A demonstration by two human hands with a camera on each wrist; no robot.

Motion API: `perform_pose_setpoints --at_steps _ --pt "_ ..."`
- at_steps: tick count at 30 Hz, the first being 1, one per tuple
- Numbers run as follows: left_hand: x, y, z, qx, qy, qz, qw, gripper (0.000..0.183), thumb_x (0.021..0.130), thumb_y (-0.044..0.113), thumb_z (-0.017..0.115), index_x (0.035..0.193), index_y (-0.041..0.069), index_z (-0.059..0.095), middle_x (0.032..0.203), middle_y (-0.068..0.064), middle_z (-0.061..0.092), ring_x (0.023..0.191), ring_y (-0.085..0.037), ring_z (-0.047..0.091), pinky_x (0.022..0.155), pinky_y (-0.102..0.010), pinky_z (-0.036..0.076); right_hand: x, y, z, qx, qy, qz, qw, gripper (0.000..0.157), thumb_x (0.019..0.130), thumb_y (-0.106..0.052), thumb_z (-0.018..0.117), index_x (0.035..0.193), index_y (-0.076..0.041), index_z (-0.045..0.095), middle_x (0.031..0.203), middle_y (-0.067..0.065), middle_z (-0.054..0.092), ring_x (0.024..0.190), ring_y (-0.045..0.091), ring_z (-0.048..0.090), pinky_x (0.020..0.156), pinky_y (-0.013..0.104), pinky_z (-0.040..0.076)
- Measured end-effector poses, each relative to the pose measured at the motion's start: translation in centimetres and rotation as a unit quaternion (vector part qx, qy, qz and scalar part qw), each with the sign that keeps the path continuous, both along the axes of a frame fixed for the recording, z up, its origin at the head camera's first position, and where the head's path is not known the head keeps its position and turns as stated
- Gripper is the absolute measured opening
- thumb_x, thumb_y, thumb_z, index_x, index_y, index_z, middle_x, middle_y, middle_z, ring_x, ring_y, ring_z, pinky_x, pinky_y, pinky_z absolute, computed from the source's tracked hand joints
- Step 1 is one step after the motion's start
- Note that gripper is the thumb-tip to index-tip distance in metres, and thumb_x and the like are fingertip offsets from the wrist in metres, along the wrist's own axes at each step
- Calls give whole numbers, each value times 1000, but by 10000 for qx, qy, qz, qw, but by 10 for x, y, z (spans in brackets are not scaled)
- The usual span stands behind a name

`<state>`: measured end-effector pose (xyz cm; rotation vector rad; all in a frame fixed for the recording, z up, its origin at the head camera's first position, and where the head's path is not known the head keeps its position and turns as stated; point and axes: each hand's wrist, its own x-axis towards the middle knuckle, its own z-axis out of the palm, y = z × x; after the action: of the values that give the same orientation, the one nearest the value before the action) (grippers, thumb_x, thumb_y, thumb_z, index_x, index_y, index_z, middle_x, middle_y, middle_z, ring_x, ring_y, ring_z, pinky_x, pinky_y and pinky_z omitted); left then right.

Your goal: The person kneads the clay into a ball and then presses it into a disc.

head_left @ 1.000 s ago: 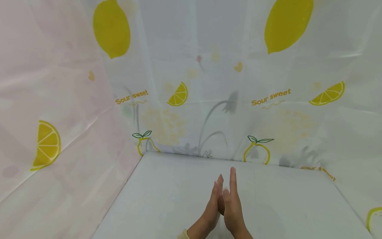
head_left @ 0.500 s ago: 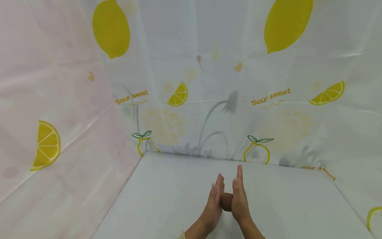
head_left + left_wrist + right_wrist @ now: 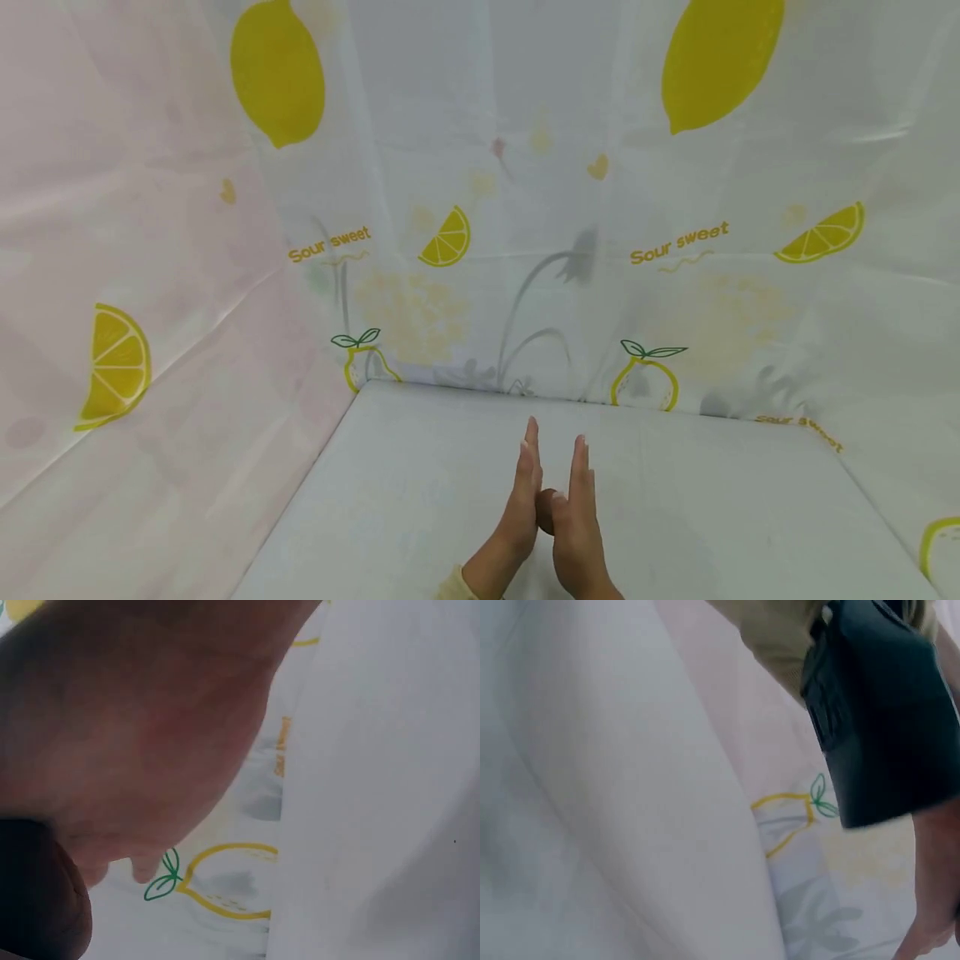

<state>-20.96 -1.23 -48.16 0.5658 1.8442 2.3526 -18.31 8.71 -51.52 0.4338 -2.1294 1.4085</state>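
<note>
A brown ball (image 3: 545,511) sits between the two facing palms, partly covered by the right thumb in the head view. My left hand (image 3: 517,510) stands on edge at its left side, fingers straight and pointing away from me. On the other side my right hand (image 3: 579,537) faces it, fingers also straight, its fingertips a little nearer to me than the left ones. Both palms lie right at the ball's sides, above the white table (image 3: 435,467). In the left wrist view, the ball looms dark (image 3: 41,892) at the lower left, below the right hand (image 3: 142,742).
Behind the table hangs a whitish sheet (image 3: 540,200) printed with lemons and lettering; a pinkish sheet (image 3: 172,275) closes the left side. In the right wrist view, a dark wrist device (image 3: 892,727) sits by a tan sleeve (image 3: 780,637).
The palms slide past each other: since half a second ago the left hand has gone forward and the right hand back. Both hands and the ball have shifted left.
</note>
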Motion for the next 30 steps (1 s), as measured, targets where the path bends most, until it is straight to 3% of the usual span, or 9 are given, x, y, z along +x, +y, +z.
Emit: perform_pose_setpoints --at_steps 2,5,10,15,18,19,23,27,30 --pt "-1 1 -3 -87 -70 153 9998 71 107 58 8 165 18 -4 170 -4 -12 153 -29 -17 116 -66 -12 3 -5 -1 221 375 -14 9991 65 109 -14 38 163 -2 4 169 19 10 156 18 3 119 19 -6" --pt "-2 2 -6 -179 -99 319 9993 69 109 55 10 165 17 -2 170 -5 -11 154 -30 -16 117 -66 -10 6 -10 0 374 612 -19 9974 66 109 -20 40 162 0 5 170 17 7 157 27 1 121 24 -7" --pt "0 3 -11 -266 -201 273 9991 69 109 54 12 165 14 0 171 -7 -8 154 -30 -13 118 -65 -9 12 -11 10 -81 -193 67 9998 67 110 -22 39 165 -14 2 171 5 5 156 18 2 123 36 6" --pt "2 4 -18 -618 -294 135 9976 69 108 56 11 165 17 3 171 -3 -3 155 -28 -8 118 -65 -6 9 -4 26 -731 -826 297 9935 61 111 -23 29 165 -25 0 165 0 24 109 -3 52 109 19 26" --pt "5 6 -20 -689 -230 -62 9973 70 108 56 8 165 15 1 171 -5 -3 155 -29 -8 119 -64 -6 0 5 33 -1022 -969 554 9885 59 112 -25 24 165 -27 -2 167 3 20 108 1 53 105 9 25" --pt "6 6 -20 -651 -237 -193 9974 71 108 56 8 165 14 -1 171 -6 -4 155 -29 -9 118 -65 -6 -3 8 35 -1145 -1074 617 9857 58 112 -28 23 164 -29 -2 170 -1 -3 127 4 44 109 8 16" --pt "12 8 -17 -425 -383 -873 9945 74 107 59 4 163 14 -10 170 -12 -7 155 -31 -11 117 -67 -8 -14 22 37 -1452 -1322 767 9775 57 112 -33 21 164 -31 -2 170 -7 -5 154 13 -2 120 26 5" --pt "16 8 -12 -187 -409 -1186 9919 75 105 61 2 163 15 -13 170 -13 -8 155 -32 -12 117 -68 -8 -20 30 34 -1453 -1302 833 9772 58 112 -33 22 165 -24 0 170 -4 -4 155 24 -7 120 55 -2" --pt "15 6 -8 28 -337 -1115 9932 75 105 61 2 163 17 -11 170 -10 -9 155 -32 -12 118 -66 -8 -21 29 28 -1354 -1240 855 9793 58 112 -31 23 165 -23 1 170 0 -4 155 23 -5 120 56 0"
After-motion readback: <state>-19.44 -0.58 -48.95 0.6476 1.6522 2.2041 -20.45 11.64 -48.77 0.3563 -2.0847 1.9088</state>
